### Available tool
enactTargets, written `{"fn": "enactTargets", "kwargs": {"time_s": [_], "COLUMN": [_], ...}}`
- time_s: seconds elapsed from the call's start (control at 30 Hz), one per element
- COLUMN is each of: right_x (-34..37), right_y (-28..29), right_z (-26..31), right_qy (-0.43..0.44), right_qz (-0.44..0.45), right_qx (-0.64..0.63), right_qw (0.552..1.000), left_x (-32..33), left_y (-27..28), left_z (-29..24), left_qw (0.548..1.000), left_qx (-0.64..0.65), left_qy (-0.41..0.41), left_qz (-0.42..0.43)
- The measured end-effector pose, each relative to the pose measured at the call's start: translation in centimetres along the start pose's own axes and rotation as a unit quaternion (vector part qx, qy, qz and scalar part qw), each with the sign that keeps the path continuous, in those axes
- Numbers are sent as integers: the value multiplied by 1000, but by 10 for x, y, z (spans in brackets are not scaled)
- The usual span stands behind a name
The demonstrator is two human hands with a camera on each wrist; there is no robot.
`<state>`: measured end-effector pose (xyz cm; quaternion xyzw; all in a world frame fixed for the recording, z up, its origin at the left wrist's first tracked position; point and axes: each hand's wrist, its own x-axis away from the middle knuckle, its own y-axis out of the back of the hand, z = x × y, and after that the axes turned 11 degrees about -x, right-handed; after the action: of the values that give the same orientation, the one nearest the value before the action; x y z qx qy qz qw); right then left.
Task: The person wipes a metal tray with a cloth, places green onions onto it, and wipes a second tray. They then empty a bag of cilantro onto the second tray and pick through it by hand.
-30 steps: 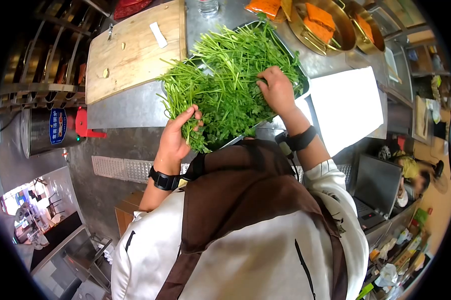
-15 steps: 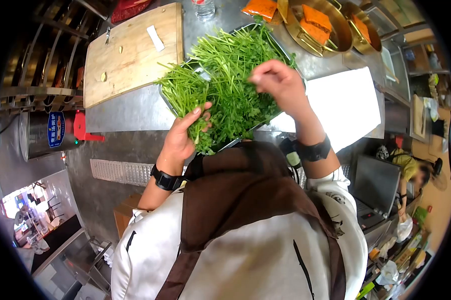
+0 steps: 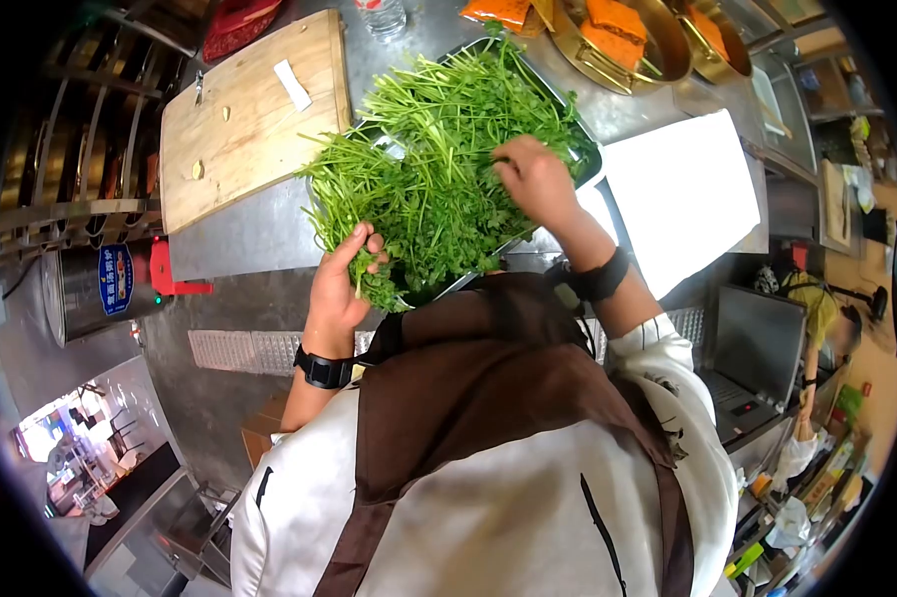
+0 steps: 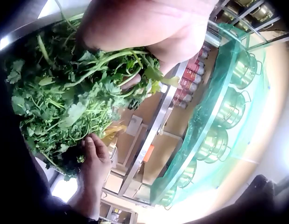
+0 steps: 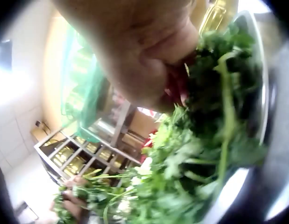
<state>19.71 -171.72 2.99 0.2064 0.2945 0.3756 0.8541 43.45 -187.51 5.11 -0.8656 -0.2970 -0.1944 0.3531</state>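
The left hand (image 3: 337, 287) holds a small bunch of green herbs (image 3: 458, 164) at the near left edge of the heap, thumb against bent fingers, with thin, smooth stems and ruffled leaves between them. The right hand (image 3: 540, 184) reaches into the leaves at the right of the heap, thumb and fingers bent together; I cannot tell whether a stem is pinched between them. The herbs lie heaped in a shallow metal tray (image 3: 597, 155) with a shiny rim, pale stems mostly to the far and left sides, frilly leaves nearer.

The tray sits on a smooth steel table (image 3: 231, 242). Left of it is a thick, rectangular wooden board (image 3: 259, 139) bearing a flat white strip (image 3: 292, 86). A flat white sheet (image 3: 682, 199) lies to the right. Beyond, at far right, 2 round brass pans (image 3: 670, 48) hold flat orange packets (image 3: 612, 45).
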Motion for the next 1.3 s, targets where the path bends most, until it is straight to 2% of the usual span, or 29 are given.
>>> {"fn": "enactTargets", "kwargs": {"time_s": [0.1,0.17,0.2,0.27,0.33,0.4,0.43,0.47,0.53,0.6,0.63,0.67,0.7,0.73,0.8,0.87,0.93,1.03,1.07,1.1,1.13,1.27,1.3], "right_x": [-1,-3,-3,-3,-5,-5,-6,-6,-7,-11,-12,-14,-18,-20,-22,-21,-23,-25,-27,-26,-24,-15,-12], "right_y": [0,0,-3,-10,-12,-12,-11,-10,-12,-8,-1,6,13,27,37,43,46,37,25,17,8,-34,-46], "right_z": [-13,-5,-8,-15,-16,-9,-3,1,-6,-2,2,7,11,21,13,15,26,52,49,61,74,101,104], "right_qy": [-17,10,12,21,30,35,43,51,67,84,16,-55,-133,-219,-238,-232,-227,-119,-21,-2,17,-13,38], "right_qz": [-20,-4,-3,11,5,-1,4,7,8,10,-37,-81,-102,-100,-107,-110,-111,-86,-69,-47,-25,101,109], "right_qx": [51,90,88,149,146,142,139,137,142,145,4,-138,-256,-325,-336,-328,-320,-389,-313,-283,-253,-312,-268], "right_qw": [998,996,996,988,989,989,989,989,988,986,999,986,952,914,905,909,913,910,947,958,967,945,956], "left_x": [0,-5,-6,-10,-18,-24,-32,-41,-57,-57,-56,-53,-48,-42,-35,-26,-12,-3,1,1,0,8,10], "left_y": [5,1,-4,-15,-14,-12,-5,6,23,20,19,17,10,11,14,9,-1,8,7,10,15,21,15], "left_z": [0,3,4,7,13,16,20,27,38,34,32,30,25,20,12,6,-7,-10,-11,-9,-6,-5,-5], "left_qw": [999,995,995,938,926,856,819,819,739,742,798,847,894,893,965,973,989,991,992,992,995,994,992], "left_qx": [35,-89,-88,-336,-363,-504,-565,-565,-655,-650,-576,-498,-419,-420,-238,-190,-47,-35,-10,-10,16,75,82], "left_qy": [1,-36,-37,-39,-72,-110,-87,-87,-117,-120,-141,-160,-106,-103,-25,-34,-3,-27,-43,-42,-46,-74,-90], "left_qz": [24,-5,-7,-80,-75,-20,-45,-46,-108,-118,-108,-99,-120,-125,-106,-123,-139,-128,-117,-117,-89,-1,35]}}
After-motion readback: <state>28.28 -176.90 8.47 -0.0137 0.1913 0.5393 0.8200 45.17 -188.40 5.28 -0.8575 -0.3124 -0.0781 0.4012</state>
